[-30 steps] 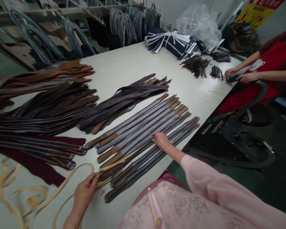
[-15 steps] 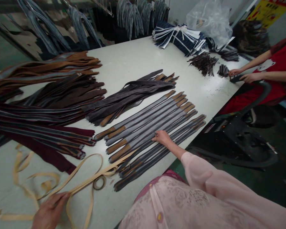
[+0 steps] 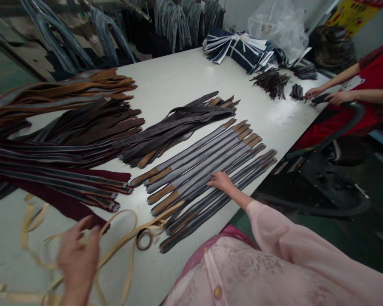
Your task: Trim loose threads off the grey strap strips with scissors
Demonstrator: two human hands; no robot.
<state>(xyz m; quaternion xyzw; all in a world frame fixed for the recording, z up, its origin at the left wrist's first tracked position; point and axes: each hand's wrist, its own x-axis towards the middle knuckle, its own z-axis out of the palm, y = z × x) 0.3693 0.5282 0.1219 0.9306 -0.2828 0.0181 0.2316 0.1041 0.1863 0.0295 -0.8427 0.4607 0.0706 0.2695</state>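
Observation:
My right hand [image 3: 222, 182] is closed over the row of fabric strips [image 3: 199, 165], its fingertips touching a grey one. A small dark tip shows at the fingers; what it belongs to is hidden. The strips are grey with dark edges and several have brown ends, lying side by side on the table. My left hand [image 3: 78, 250] is at the lower left, above the beige tape [image 3: 127, 242], its fingers bent and smeared by motion. That tape runs in loose loops over the table to the strips. Beside it lies a dark-rimmed roll of tape [image 3: 144, 239].
Maroon, brown and tan strip bundles [image 3: 92, 123] cover the left side. A dark strip pile [image 3: 178, 127] lies behind the row. At the far right a co-worker's hands [image 3: 335, 97] handle dark pieces near a tied navy bundle [image 3: 241, 53]. A black machine [image 3: 319, 178] stands off the right edge.
My left hand has risen from the beige tape it was pinching and moved slightly right; the tape has slackened. My right hand stays on the strips. The view has shifted slightly.

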